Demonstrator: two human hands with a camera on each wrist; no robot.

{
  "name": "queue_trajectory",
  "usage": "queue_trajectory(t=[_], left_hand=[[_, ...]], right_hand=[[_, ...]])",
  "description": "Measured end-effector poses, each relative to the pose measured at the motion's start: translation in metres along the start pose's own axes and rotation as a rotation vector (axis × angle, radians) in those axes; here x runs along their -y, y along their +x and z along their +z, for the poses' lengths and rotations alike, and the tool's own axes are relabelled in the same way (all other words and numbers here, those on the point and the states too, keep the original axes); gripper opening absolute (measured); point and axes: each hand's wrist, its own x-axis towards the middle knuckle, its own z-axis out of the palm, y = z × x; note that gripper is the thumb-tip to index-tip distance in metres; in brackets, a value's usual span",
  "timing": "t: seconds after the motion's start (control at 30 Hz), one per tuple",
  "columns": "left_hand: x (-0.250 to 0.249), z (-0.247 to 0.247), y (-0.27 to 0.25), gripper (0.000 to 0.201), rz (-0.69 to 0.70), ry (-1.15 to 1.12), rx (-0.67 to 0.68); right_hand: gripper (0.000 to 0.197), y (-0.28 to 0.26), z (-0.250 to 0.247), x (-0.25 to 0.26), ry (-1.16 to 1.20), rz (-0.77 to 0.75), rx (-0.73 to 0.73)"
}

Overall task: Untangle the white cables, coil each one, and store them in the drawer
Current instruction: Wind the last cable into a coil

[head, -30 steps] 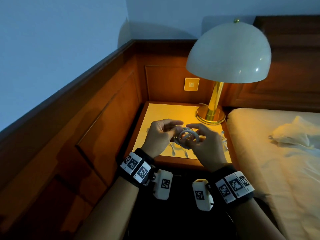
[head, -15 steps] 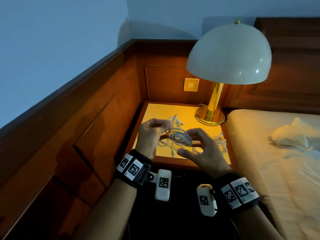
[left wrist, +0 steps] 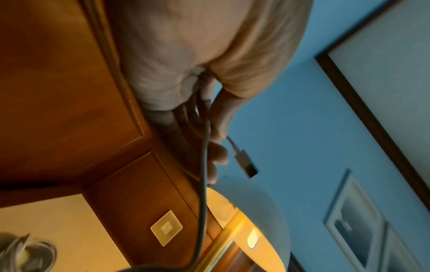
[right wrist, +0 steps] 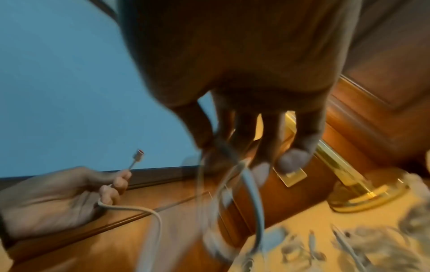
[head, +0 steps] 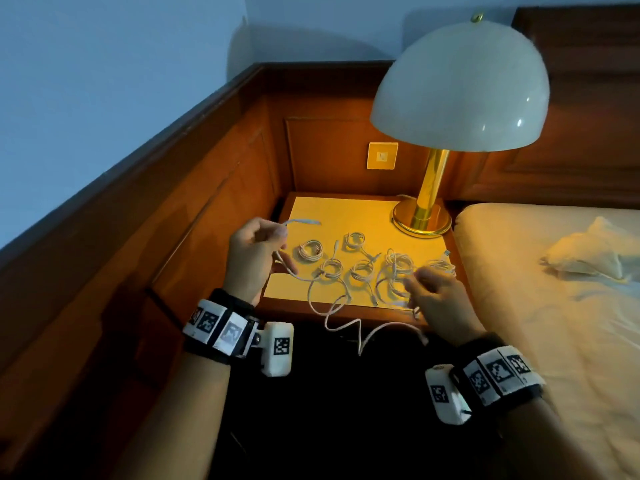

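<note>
White cables [head: 360,268] on nightstand top [head: 346,213], several in small coils, one loose length [head: 349,327] snaking off front edge. Light, limp, thin, likely springy; prone to snagging on neighbouring coils. Best hold: near plug, then feed through fingers. Left hand [head: 251,258] curled round loose cable close to USB plug [left wrist: 246,163], plug end sticking out past fingers. Right hand [head: 438,299] fingers bent, pinching blurred strands at right front of nightstand top. Smooth surface, lit by domed table lamp [head: 457,88], brass base at back right. Wood panelling [head: 194,188] left and behind, wall switch [head: 382,155], bed [head: 554,306] right. Drawer not visible.
</note>
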Motion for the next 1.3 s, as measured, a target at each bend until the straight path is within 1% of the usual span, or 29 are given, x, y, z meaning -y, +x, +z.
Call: queue_trajectory(t=[0.03,0.07,0.1,0.13,0.2,0.23,0.27,0.3,0.33,0.4,0.43,0.47,0.5,0.57,0.6,0.63,0.67,0.7,0.73,0.77,0.83,0.87,0.93,1.03,1.1,1.13,1.17,1.23,1.3], left_hand=[[-0.003,0.002,-0.002,0.010,0.020,0.061,0.065],[-0.006,0.005,-0.006,0.010,0.032,0.101,0.119],[-0.011,0.010,-0.009,0.010,0.035,0.121,0.172],[-0.016,0.016,-0.014,0.010,0.025,0.116,0.225],[-0.025,0.030,-0.022,0.010,-0.041,0.047,0.306],[-0.029,0.036,-0.026,0.011,-0.083,-0.005,0.334],[-0.033,0.043,-0.029,0.011,-0.120,-0.065,0.352],[-0.037,0.047,-0.031,0.012,-0.147,-0.127,0.364],[-0.040,0.050,-0.032,0.013,-0.165,-0.183,0.374],[-0.045,0.050,-0.027,0.018,-0.183,-0.206,0.348],[-0.044,0.046,-0.023,0.021,-0.169,-0.157,0.306],[-0.042,0.041,-0.018,0.025,-0.122,-0.048,0.247],[-0.037,0.035,-0.014,0.032,-0.035,0.131,0.169],[-0.025,0.024,-0.011,0.042,0.272,0.547,-0.014],[-0.020,0.022,-0.013,0.044,0.440,0.636,-0.035],[-0.018,0.023,-0.017,0.040,0.540,0.630,0.026],[-0.015,0.025,-0.020,0.033,0.540,0.552,0.155],[-0.014,0.029,-0.024,0.033,0.450,0.462,0.318],[-0.012,0.033,-0.028,0.040,0.305,0.368,0.460],[-0.009,0.037,-0.031,0.050,0.136,0.258,0.557],[-0.004,0.044,-0.037,0.060,-0.210,0.059,0.643],[-0.001,0.047,-0.039,0.066,-0.352,0.009,0.673],[0.004,0.051,-0.041,0.079,-0.546,-0.032,0.751],[0.004,0.053,-0.039,0.089,-0.645,-0.016,0.877],[0.002,0.053,-0.038,0.082,-0.659,-0.081,0.978],[0.002,0.053,-0.038,0.077,-0.653,-0.166,1.028],[0.001,0.053,-0.037,0.071,-0.646,-0.283,1.071],[-0.002,0.054,-0.036,0.059,-0.632,-0.525,1.114],[-0.006,0.058,-0.034,0.050,-0.593,-0.675,1.107]], right_hand=[[0.031,-0.003,0.000,0.003,-0.122,-0.069,0.156],[0.038,-0.007,0.002,0.009,-0.248,-0.122,0.264],[0.044,-0.010,0.006,0.016,-0.354,-0.155,0.292],[0.044,-0.010,0.010,0.020,-0.400,-0.178,0.243],[0.025,-0.014,0.019,0.032,-0.275,-0.218,0.113],[0.025,-0.018,0.023,0.039,-0.166,-0.240,0.136],[0.034,-0.020,0.028,0.046,-0.053,-0.262,0.216],[0.036,-0.023,0.033,0.052,0.057,-0.279,0.295],[0.030,-0.026,0.038,0.056,0.142,-0.290,0.328],[0.016,-0.028,0.045,0.063,0.234,-0.301,0.254],[0.018,-0.027,0.046,0.063,0.256,-0.296,0.196],[0.018,-0.026,0.045,0.062,0.280,-0.283,0.167],[0.018,-0.025,0.043,0.061,0.302,-0.268,0.164],[0.018,-0.022,0.038,0.060,0.290,-0.259,0.202],[0.019,-0.021,0.037,0.060,0.254,-0.263,0.233],[0.019,-0.020,0.037,0.061,0.218,-0.276,0.263],[0.020,-0.020,0.038,0.062,0.191,-0.290,0.291],[0.020,-0.019,0.038,0.063,0.176,-0.297,0.309],[0.020,-0.018,0.038,0.064,0.171,-0.304,0.313],[0.020,-0.017,0.037,0.066,0.170,-0.313,0.308],[0.017,-0.015,0.035,0.067,0.151,-0.334,0.268],[0.014,-0.015,0.034,0.067,0.132,-0.339,0.233],[0.009,-0.015,0.033,0.067,0.120,-0.344,0.167],[0.007,-0.014,0.032,0.068,0.173,-0.286,0.088],[0.009,-0.013,0.030,0.069,0.215,-0.253,0.053],[0.005,-0.013,0.030,0.071,0.251,-0.253,0.058],[0.008,-0.013,0.031,0.072,0.281,-0.250,0.063],[0.025,-0.015,0.040,0.074,0.350,-0.217,0.066],[0.038,-0.017,0.051,0.074,0.379,-0.146,0.071]])
